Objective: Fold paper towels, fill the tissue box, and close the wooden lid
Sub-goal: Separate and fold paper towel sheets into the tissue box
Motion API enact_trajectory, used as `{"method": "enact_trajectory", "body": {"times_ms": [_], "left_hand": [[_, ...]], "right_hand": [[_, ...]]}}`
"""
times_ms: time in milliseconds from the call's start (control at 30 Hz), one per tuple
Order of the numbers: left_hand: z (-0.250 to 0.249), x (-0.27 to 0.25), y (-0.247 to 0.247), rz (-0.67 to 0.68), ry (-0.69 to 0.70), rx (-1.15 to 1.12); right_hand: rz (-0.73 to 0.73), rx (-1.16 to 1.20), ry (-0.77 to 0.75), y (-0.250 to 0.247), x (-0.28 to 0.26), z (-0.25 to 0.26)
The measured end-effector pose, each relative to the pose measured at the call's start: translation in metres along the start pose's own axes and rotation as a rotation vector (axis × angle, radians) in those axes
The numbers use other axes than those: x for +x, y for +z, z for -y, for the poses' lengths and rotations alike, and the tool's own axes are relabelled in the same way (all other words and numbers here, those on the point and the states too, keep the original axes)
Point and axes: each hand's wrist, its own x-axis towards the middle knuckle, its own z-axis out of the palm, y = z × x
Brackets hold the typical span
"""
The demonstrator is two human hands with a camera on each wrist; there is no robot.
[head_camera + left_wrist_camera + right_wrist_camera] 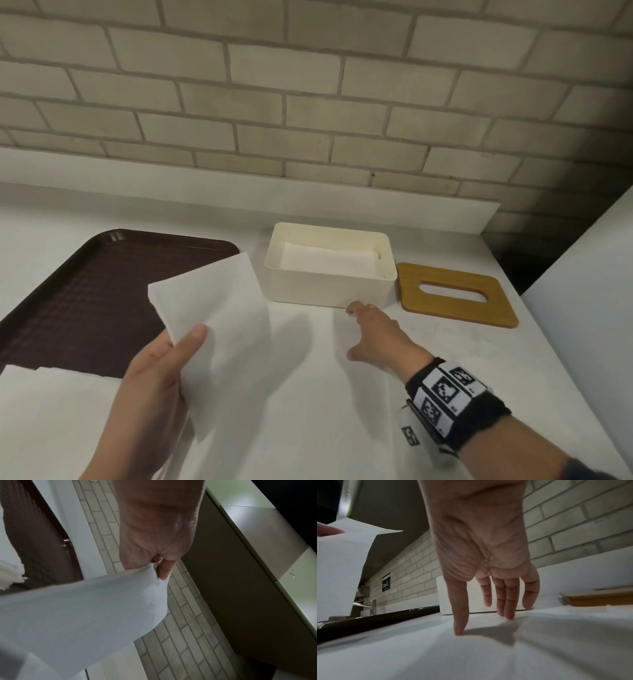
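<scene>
One folded towel (325, 262) already inside tissue box (329, 274); wooden lid (457, 294) off, flat on desk (479, 349) beside it. Left hand (150, 387) pinching paper towel (219, 329) mid-fold; right hand (376, 334) spread, fingertips pressing its far edge. More sheets (51, 404) waiting; filling and lidding left.
</scene>
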Motion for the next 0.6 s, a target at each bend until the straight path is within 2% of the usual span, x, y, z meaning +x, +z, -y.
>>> {"method": "enact_trajectory", "body": {"times_ms": [167, 300, 433, 533, 600], "left_hand": [[0.006, 0.001, 0.004, -0.010, -0.019, -0.014], [0.009, 0.004, 0.005, -0.028, -0.009, 0.014], [0.010, 0.011, 0.009, -0.090, 0.041, 0.102], [0.014, 0.016, 0.018, -0.119, 0.065, 0.206], [0.017, 0.019, 0.028, -0.073, 0.076, 0.272]], "right_hand": [[0.087, 0.097, -0.024, 0.004, 0.008, -0.004], [0.037, 0.065, -0.180, -0.008, -0.004, -0.002], [0.059, 0.064, -0.349, -0.052, -0.051, 0.011], [0.209, 0.061, -0.470, -0.100, -0.094, 0.019], [0.274, 0.139, -0.540, -0.129, -0.117, 0.027]]}}
